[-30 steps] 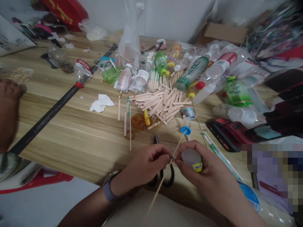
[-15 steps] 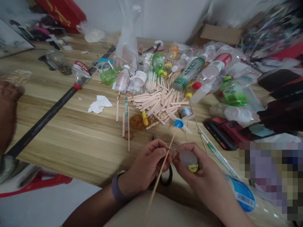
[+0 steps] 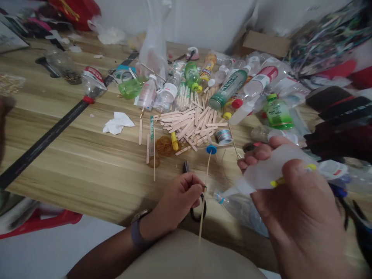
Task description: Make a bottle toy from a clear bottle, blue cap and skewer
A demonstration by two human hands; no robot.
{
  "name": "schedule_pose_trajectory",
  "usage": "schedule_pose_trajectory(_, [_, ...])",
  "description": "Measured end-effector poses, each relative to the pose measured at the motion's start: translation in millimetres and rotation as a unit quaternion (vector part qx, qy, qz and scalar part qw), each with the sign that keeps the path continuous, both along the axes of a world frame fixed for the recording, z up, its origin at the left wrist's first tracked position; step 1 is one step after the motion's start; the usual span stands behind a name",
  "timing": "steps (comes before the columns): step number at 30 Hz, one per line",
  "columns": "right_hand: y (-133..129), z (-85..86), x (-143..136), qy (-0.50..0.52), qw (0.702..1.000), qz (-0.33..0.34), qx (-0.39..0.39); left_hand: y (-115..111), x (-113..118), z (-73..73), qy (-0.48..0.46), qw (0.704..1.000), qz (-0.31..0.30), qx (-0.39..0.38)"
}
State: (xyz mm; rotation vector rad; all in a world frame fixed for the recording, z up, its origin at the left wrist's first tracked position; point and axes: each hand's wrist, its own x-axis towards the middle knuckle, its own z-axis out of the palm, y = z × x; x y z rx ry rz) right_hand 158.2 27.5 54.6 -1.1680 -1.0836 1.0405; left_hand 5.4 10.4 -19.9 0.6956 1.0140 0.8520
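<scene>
My left hand [image 3: 181, 203] is closed, its thumb and forefinger pinched at a thin wooden skewer [image 3: 202, 217]. Something small and dark shows at those fingertips, too small to name. A blue bottle cap [image 3: 211, 149] sits on the skewer's far end. My right hand [image 3: 305, 209] wraps round a translucent squeeze bottle [image 3: 270, 166] with yellow print, its tapered nozzle tilted down and left towards the skewer. Under my left hand, partly hidden, lie black-handled scissors [image 3: 186, 166]. A clear plastic bottle [image 3: 247, 211] lies behind the nozzle.
Wooden craft sticks [image 3: 192, 124] are heaped mid-table beside rubber bands [image 3: 164, 145] and a wire spool [image 3: 223, 136]. Plastic bottles [image 3: 229, 89] crowd the back. A red-black power tool [image 3: 334, 128] stands right. A black tube [image 3: 49, 141] crosses the left, near another person's blurred hand [image 3: 4, 112].
My right hand has moved right and up, turning the squeeze bottle so its side and nozzle show. My left hand stays at the skewer, which stands more upright in view.
</scene>
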Motion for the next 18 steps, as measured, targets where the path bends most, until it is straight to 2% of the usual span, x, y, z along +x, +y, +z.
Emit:
schedule_pose_trajectory(3, [5, -5.9, -8, 0.110, 0.993, 0.041, -0.002, 0, -1, 2.0, 0.009, 1.000, -0.014, 0.001])
schedule_pose_trajectory(12, [10, -8.4, -13, 0.090, 0.993, 0.076, 0.022, 3, -3, -4.1, -0.019, 0.999, -0.033, -0.038])
schedule_pose_trajectory(18, [12, -14.2, -11, 0.095, 0.990, 0.106, -0.003, 4, -5, -6.8, -0.097, 0.990, -0.004, -0.106])
